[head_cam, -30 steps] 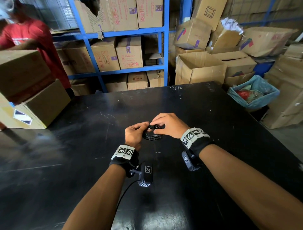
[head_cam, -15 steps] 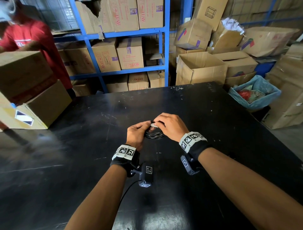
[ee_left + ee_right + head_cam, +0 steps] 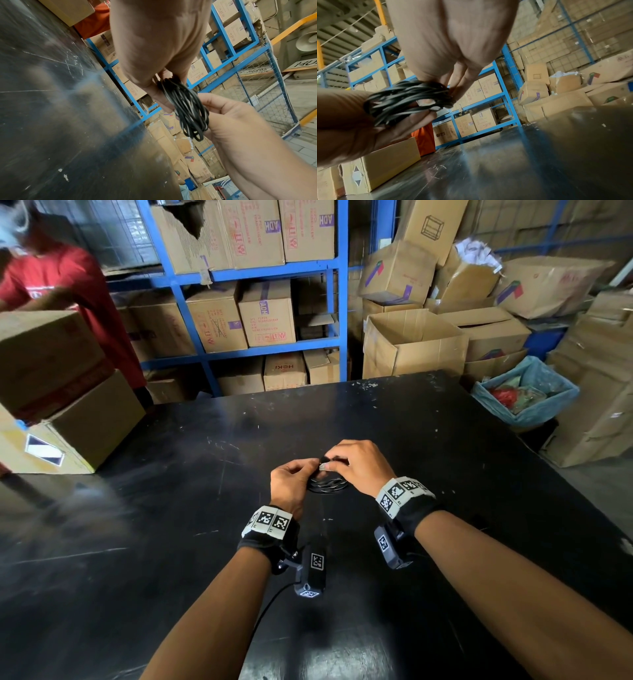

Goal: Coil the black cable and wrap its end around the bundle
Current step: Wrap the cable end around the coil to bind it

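Black cable [image 3: 327, 486] coiled, lifted off table [image 3: 171, 559] now, held between both hands. My left hand [image 3: 291, 484] pinches one side of bundle; right hand [image 3: 356, 465] pinches far side, working end over. Half second back coil sat lower, nearer table. Wrap under way, I judge. Beyond: boxes [image 3: 267, 313].

Coiled black cable [image 3: 406, 100] pinched between right hand [image 3: 453, 47] and left hand [image 3: 347, 125]; apparently above the dark table [image 3: 539, 155]
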